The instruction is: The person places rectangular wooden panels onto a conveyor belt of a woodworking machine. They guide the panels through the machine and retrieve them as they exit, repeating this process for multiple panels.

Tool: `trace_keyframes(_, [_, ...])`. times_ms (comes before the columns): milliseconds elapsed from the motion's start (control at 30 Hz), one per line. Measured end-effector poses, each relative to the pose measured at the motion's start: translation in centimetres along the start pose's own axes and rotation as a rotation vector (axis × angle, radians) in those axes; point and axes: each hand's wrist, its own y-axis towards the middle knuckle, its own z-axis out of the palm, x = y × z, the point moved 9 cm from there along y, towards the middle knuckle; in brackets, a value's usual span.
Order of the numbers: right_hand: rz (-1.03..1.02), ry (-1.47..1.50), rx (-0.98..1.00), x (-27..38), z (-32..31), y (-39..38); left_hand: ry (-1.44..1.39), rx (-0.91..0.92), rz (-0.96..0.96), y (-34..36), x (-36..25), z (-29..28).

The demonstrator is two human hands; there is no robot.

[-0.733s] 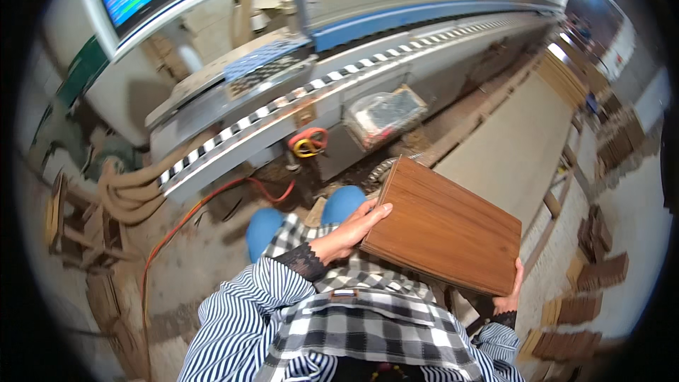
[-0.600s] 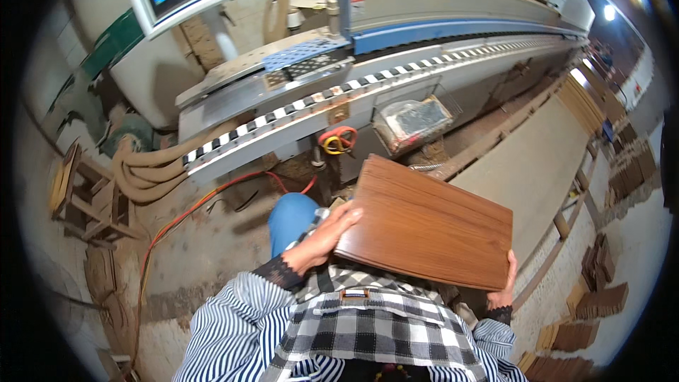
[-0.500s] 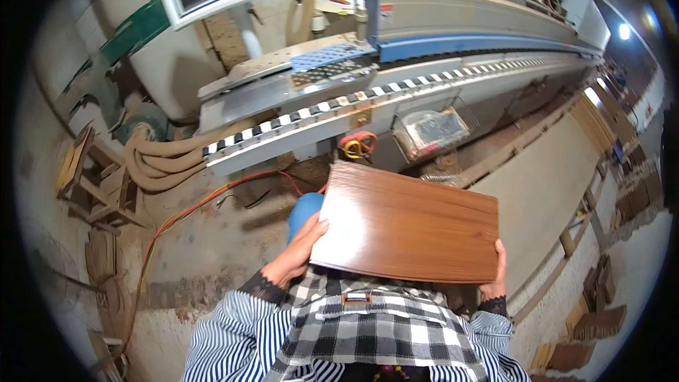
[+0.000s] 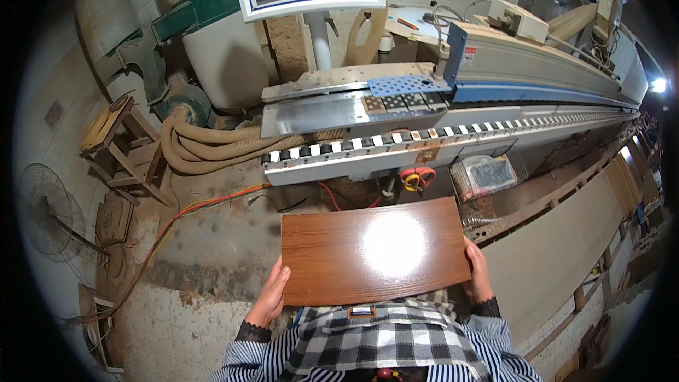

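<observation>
A glossy brown wood-grain panel point(image 4: 332, 258) lies across my lap, just above the checked apron point(image 4: 385, 336). Light glares off its middle. My left hand point(image 4: 271, 297) grips its left edge, thumb on top and fingers underneath. On the opposite side, my right hand point(image 4: 479, 272) is closed around the right edge, its fingers partly hidden. Whether this is one panel or several stacked, I cannot tell. Beyond it runs the machine's long rail of black and white rollers point(image 4: 375, 145), apart from the panel.
A screen on a white console point(image 4: 311, 6) stands over the machine. Ribbed hoses point(image 4: 205, 152), a wooden stool point(image 4: 127, 148) and a fan point(image 4: 53, 209) are at left. An orange cable point(image 4: 191, 207) crosses the floor. A clear box point(image 4: 488, 175) and a long board point(image 4: 559, 237) are at right.
The panel has turned from sloping down rightward to rising slightly rightward, and has shifted left in view. Both hands still hold its ends. The view has swung left, bringing the fan into sight.
</observation>
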Motion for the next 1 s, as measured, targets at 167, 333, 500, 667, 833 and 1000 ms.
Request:
trace_keyframes(167, [-0.155, -0.439, -0.24, 1.0, -0.5, -4.1, 0.664, -0.145, 0.399, -1.0, -5.0, 4.5])
trace_keyframes(333, [-0.282, -0.499, -0.289, 5.6, 1.4, -4.2, 0.468, -0.055, 0.388, -0.1, -5.2, 5.6])
trace_keyframes(500, [-0.187, -0.355, -0.129, 8.0, 0.8, -1.0, 0.416, -0.03, 0.382, -0.1, -8.6, 7.2])
trace_keyframes(667, [-0.083, 0.119, 0.019, 9.4, 3.2, 7.3, 0.445, 0.047, 0.539, 5.2, -14.0, 9.1])
trace_keyframes(833, [0.026, 0.271, 0.045, 6.2, 4.2, 17.1, 1.265, -0.088, 0.687, 12.2, -19.3, 9.4])
trace_keyframes(1000, [0.162, 0.544, 0.054, 3.6, 5.6, 21.9, 1.504, -0.184, 0.552, 15.6, -19.6, 10.1])
